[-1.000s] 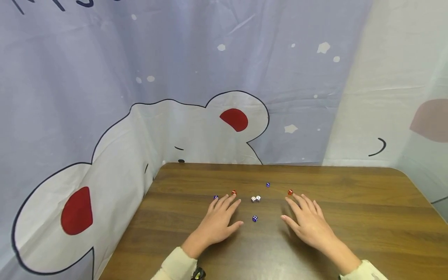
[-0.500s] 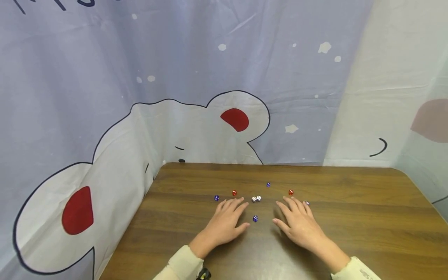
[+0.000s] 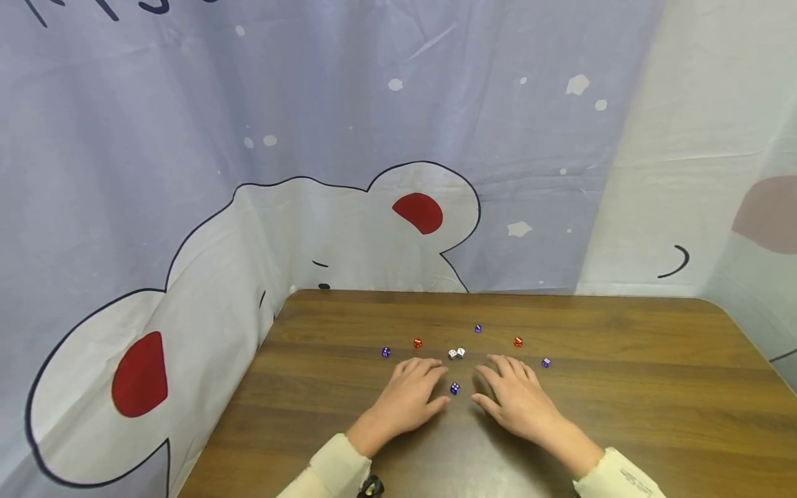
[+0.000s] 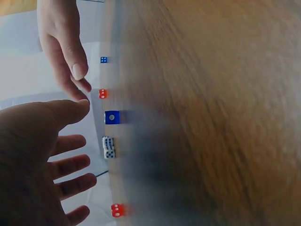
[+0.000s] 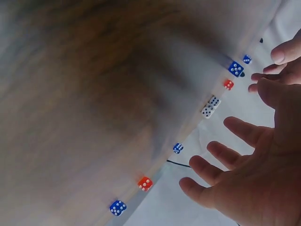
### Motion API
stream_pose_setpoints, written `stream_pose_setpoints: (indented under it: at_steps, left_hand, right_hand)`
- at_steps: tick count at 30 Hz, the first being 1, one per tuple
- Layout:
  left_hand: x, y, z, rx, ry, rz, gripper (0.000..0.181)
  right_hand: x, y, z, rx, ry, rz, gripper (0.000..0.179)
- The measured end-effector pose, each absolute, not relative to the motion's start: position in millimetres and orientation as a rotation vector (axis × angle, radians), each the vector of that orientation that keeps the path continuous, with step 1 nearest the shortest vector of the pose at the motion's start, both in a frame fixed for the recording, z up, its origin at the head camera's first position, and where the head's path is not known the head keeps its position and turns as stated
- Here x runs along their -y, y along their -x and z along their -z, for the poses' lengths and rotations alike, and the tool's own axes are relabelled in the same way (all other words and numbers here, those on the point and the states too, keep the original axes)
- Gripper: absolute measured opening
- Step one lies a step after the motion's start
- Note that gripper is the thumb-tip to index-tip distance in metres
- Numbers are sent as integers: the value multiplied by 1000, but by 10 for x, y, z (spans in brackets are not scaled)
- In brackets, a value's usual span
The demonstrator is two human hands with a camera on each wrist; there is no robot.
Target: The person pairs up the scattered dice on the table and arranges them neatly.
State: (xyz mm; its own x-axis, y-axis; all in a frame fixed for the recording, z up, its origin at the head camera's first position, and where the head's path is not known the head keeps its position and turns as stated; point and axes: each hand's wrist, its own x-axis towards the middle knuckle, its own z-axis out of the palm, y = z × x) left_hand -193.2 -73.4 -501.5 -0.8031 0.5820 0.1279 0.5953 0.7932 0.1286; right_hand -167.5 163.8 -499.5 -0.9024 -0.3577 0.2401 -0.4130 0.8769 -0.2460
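Observation:
My left hand point(image 3: 407, 395) hovers over the wooden table with fingers spread and relaxed, holding nothing. Facing it from the right, my right hand point(image 3: 518, 401) is likewise loose and bare. Between the two thumbs lies a near blue die point(image 3: 455, 389), touched by neither. Beyond the fingertips, a pair of white dice point(image 3: 456, 353) sit side by side. Left of them are a red die point(image 3: 418, 343) and a blue die point(image 3: 386, 352). Farther back is a small blue die point(image 3: 478, 328). To the right are another red die point(image 3: 518, 342) and a blue die point(image 3: 546, 362).
The brown wooden table point(image 3: 654, 387) carries the dice, with rounded far corners. A printed curtain point(image 3: 349, 228) hangs right behind its far edge and along the left side.
Both hands have moved inward, toward each other and the near blue die. Dice at the far left and far right, partly or wholly covered before, are now in full view. The dice stay put.

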Motion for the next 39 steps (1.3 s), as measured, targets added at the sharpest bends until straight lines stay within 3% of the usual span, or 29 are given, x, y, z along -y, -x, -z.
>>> stream_pose_setpoints:
  at_steps: [23, 39]
  left_hand:
    - [562, 2028, 5095, 2893, 927, 211, 25]
    - [502, 2047, 5107, 2909, 908, 185, 17]
  right_hand:
    - [-1406, 1792, 4970, 2883, -728, -469, 28]
    - [-1331, 1872, 5042, 2838, -760, -451, 19]
